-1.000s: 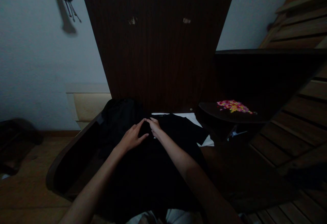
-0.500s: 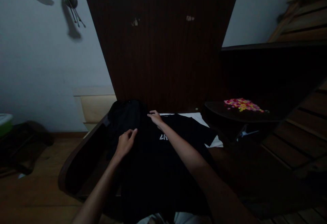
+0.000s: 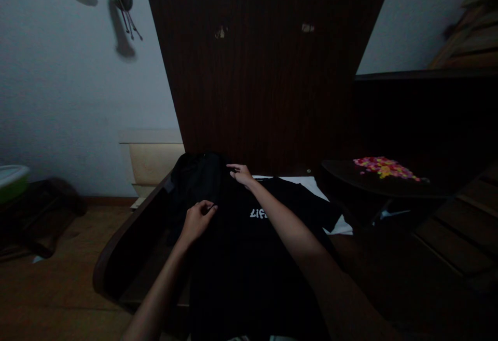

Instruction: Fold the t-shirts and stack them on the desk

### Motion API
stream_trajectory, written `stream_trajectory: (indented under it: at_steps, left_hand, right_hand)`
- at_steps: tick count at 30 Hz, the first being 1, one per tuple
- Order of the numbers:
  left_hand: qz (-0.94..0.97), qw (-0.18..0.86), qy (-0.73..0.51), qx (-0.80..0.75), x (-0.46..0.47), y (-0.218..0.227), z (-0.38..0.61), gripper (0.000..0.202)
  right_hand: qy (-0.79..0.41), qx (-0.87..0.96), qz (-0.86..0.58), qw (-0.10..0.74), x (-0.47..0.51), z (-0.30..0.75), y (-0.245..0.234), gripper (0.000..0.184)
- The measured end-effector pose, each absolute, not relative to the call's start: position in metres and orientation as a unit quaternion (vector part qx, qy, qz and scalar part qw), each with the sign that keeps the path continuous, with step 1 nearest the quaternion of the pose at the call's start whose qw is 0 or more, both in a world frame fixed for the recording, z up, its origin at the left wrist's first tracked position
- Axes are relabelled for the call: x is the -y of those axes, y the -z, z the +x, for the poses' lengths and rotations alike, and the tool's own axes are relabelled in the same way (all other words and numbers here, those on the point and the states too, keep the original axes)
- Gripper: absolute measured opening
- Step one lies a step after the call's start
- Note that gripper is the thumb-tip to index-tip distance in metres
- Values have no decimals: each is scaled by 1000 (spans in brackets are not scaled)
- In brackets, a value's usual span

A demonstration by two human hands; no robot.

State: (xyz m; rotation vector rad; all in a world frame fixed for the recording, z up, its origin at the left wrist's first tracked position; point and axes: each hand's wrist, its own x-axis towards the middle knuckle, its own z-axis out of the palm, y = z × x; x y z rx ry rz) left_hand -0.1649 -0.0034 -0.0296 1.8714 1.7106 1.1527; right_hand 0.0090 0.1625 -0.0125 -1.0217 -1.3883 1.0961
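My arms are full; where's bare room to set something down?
Floor between the dark stand and bench arm; shelf end left of the bright pieces. Crowded: black shirt, white cloth beneath, dark bundle alongside, left hand and right hand there.

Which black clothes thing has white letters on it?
The black T-shirt, spread partly over the white cloth: white letters show on its chest. The bunched black bundle to its left shows none.

Pale wall [image 3: 78,102] — wooden floor [image 3: 81,273] — dim light
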Motion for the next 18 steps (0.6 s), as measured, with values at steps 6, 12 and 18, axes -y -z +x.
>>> stream_trajectory:
  at_steps: [6,12,18]
  left_hand:
    - [659,159,-433,-594,7,36,-162,27]
    - [661,149,-452,-580,7,46,-163,19]
    - [671,139,-455,-569,11,44,-162,8]
  right_hand:
    - [-405,624,-468,477,-164,15,17,32]
    - [-333,683,-463,456,-171,14,13,29]
    - [-313,712,-424,464,-172,15,3,17]
